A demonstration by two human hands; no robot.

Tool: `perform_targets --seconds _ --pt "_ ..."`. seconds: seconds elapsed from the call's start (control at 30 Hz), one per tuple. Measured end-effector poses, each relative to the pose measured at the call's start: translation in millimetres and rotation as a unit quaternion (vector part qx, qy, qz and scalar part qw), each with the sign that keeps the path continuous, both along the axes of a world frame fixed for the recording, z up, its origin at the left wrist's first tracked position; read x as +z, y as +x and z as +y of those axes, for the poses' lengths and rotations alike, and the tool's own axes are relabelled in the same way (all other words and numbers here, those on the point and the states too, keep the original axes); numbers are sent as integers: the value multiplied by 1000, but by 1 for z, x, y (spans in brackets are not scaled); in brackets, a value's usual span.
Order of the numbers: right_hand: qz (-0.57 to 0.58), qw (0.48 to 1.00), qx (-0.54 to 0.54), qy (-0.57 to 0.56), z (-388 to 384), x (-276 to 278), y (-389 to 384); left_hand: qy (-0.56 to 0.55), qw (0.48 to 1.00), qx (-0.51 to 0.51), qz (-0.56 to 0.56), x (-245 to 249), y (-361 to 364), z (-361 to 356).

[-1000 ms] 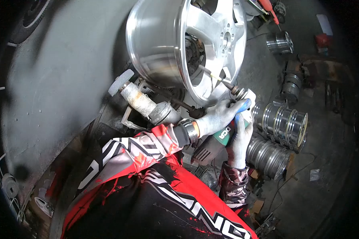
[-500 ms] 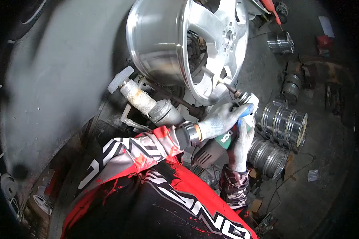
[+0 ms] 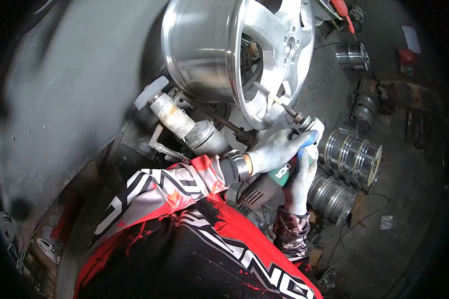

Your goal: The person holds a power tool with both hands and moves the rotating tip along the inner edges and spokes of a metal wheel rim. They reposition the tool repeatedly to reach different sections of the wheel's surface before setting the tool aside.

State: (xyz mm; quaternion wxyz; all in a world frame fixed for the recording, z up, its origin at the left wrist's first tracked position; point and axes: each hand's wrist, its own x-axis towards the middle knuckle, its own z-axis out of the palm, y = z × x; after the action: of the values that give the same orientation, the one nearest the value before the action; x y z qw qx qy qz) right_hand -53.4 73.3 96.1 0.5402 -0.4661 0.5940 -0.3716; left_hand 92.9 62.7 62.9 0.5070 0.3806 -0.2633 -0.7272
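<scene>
My left hand [image 3: 274, 153], in a white glove with blue fingertips and a watch at the wrist, wraps over the front of a green and black power grinder [image 3: 265, 188]. From the other side my right hand [image 3: 300, 185], gloved likewise, is closed round the same tool. A thin spindle [image 3: 280, 104] with a pale tip juts from the grinder's head towards a big silver wheel rim [image 3: 199, 55]. The tip overlaps the lower spokes of the rim in this view. The fingers' undersides are hidden by the tool.
Left of my hands stands a motor-like machine [image 3: 202, 137] with a round, pale grinding wheel [image 3: 151, 92]. Several shiny rim barrels [image 3: 351, 154] lie on the floor at right, near a cable [image 3: 364, 219]. A grey panel [image 3: 75, 94] covers the left side.
The view has shifted slightly, so the rim sits a little further right. Both hands keep their hold on the grinder, its tip still over the spokes.
</scene>
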Motion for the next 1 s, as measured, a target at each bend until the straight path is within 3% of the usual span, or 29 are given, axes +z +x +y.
perform_targets --seconds 0.1,0.17,0.2,0.27,0.3,0.4,0.47,0.57,0.77,0.83,0.9,1.0 --pt "13 999 4 -30 13 -7 -3 22 996 25 83 -19 -22 11" --pt "9 1000 -19 -5 19 -2 2 41 999 13 -27 -31 -34 15" --pt "-3 1000 -7 -2 18 3 5 42 999 14 -27 -28 -30 16" --pt "2 1000 -12 -6 11 1 4 -72 997 23 -24 -16 -16 12" --pt "7 1000 -17 -12 7 1 3 -3 999 7 34 -11 -13 3" --pt "2 1000 -14 -27 5 -1 2 -14 999 -15 45 -18 -19 -6" --pt "-5 1000 -13 -20 8 2 5 -12 994 4 113 -17 -21 2" --pt "14 1000 -15 1 18 1 -9 59 996 -22 64 -16 -27 15" --pt "43 999 14 -6 3 12 -12 62 996 29 65 -9 -34 8" --pt "50 998 24 -19 -16 17 -12 -18 995 30 91 2 -22 -9" --pt "50 997 44 -27 -33 20 -5 -11 999 30 43 3 -18 -25" --pt "43 997 47 -32 -47 13 -10 -34 996 56 66 -14 -33 -38"
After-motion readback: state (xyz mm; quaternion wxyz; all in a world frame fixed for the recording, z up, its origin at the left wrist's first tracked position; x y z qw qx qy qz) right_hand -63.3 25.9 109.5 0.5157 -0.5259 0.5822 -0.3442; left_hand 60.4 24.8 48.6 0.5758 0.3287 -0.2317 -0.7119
